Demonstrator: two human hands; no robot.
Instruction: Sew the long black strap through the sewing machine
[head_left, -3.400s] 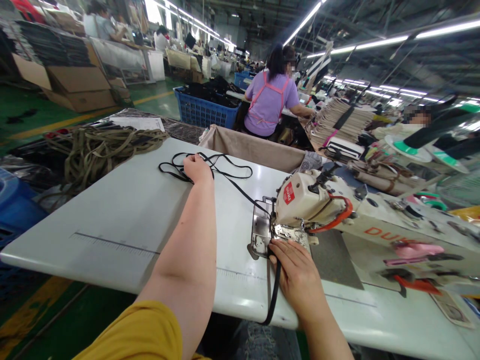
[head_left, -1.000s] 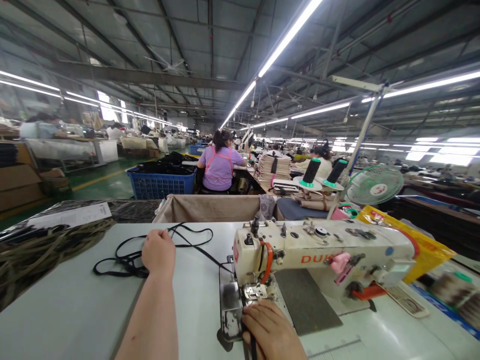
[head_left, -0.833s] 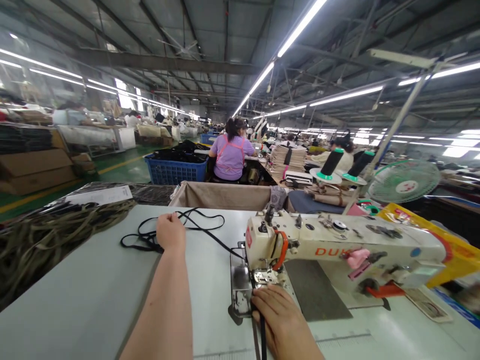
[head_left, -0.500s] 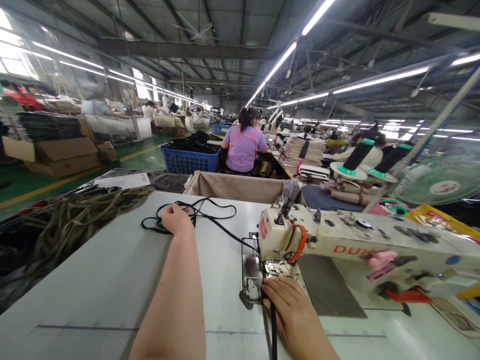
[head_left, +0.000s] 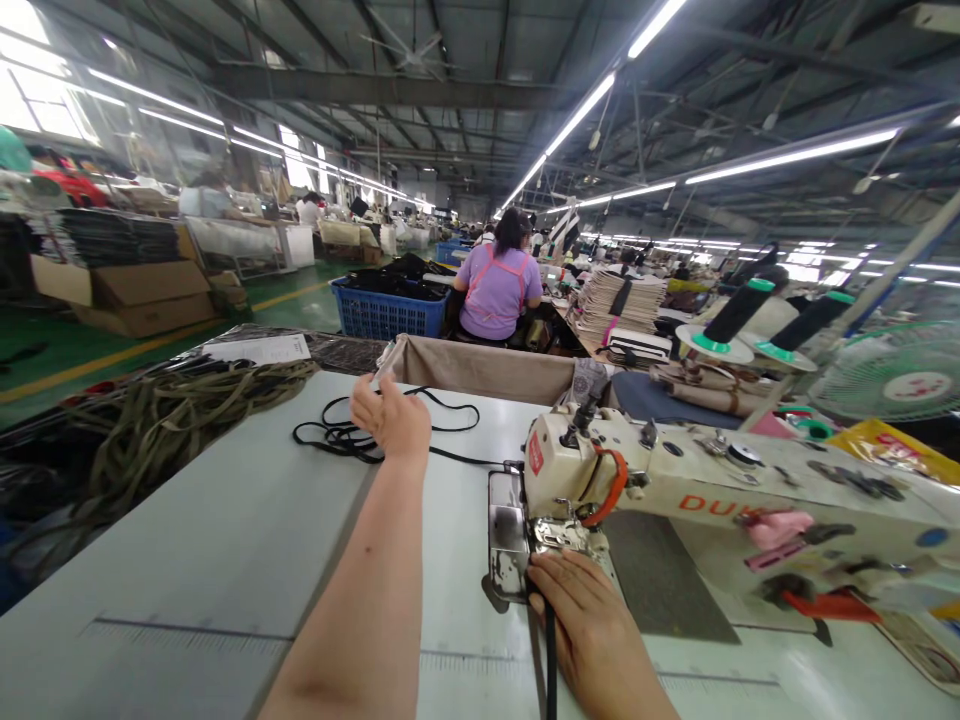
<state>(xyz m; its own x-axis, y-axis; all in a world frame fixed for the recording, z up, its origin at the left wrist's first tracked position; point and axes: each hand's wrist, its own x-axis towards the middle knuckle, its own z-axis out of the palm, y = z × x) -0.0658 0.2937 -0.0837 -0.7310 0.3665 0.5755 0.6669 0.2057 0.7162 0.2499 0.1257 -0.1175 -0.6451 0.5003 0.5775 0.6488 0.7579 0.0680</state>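
A narrow black strap (head_left: 551, 660) comes up from the table's front edge and passes under my right hand (head_left: 581, 625). That hand is closed on it just in front of the sewing machine (head_left: 645, 470), its fingertips by the metal needle plate (head_left: 510, 530). Beyond the presser foot, the strap runs out to the left into loose loops (head_left: 330, 435) on the white table (head_left: 202, 540). My left hand (head_left: 394, 415) is raised over these loops with its fingers apart and nothing seen in them; it hides part of the pile.
Olive straps (head_left: 172, 420) lie heaped at the left of the table. A beige cloth-lined bin (head_left: 487, 368) stands behind it. Black thread cones (head_left: 739, 312) and a fan (head_left: 892, 375) are at right. A co-worker (head_left: 496, 285) sits ahead beside a blue crate (head_left: 390, 312).
My left hand has let go of the strap loops, lifted and moved right, its fingers opening. My right hand stays on the strap by the presser foot. The view has swung down and left.
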